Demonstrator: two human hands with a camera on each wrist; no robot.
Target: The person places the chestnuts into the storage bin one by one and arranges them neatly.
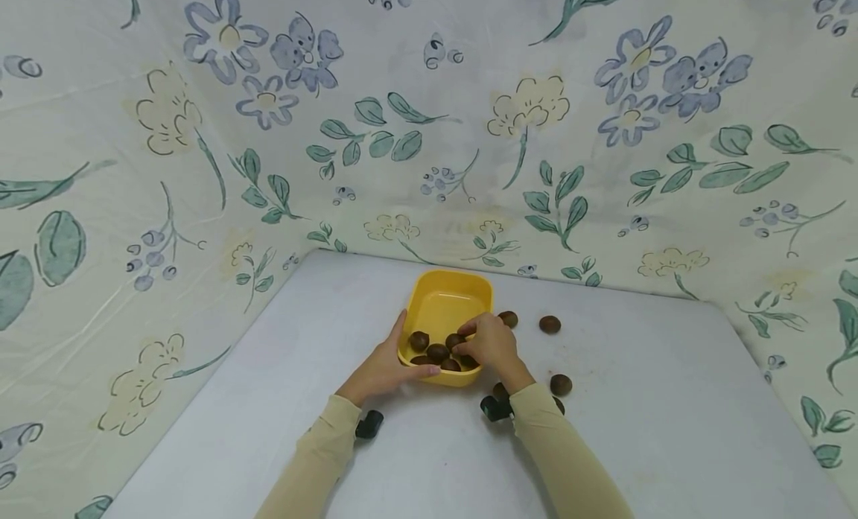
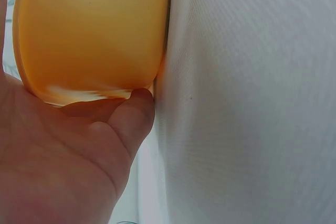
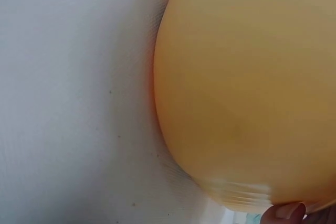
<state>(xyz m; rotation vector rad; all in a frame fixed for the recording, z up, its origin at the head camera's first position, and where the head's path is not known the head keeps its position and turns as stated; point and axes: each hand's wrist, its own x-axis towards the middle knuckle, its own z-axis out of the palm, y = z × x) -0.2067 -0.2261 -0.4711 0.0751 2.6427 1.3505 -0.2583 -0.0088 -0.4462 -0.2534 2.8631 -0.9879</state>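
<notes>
A yellow plastic container [image 1: 447,304] stands on the table with several round, dark-brown chestnuts [image 1: 438,353] gathered at its near end. My left hand [image 1: 383,368] grips its near left corner, the thumb lying over the front rim and the fingers along the side. In the left wrist view, the left hand [image 2: 68,150] lies against the container wall [image 2: 94,30]. My right hand [image 1: 492,346] reaches over the right rim and pinches a chestnut [image 1: 454,342] inside, between thumb and fingers. The right wrist view is mostly the container's outer wall [image 3: 247,87], with fingertips [image 3: 283,213] at the bottom edge.
To the container's right, loose chestnuts lie on the white table [image 1: 663,400]: one at the back [image 1: 550,325], one nearer [image 1: 561,385], others partly hidden by the right hand and forearm. Black wrist devices [image 1: 369,424] sit under both wrists. Floral cloth [image 1: 429,154] hangs behind the table.
</notes>
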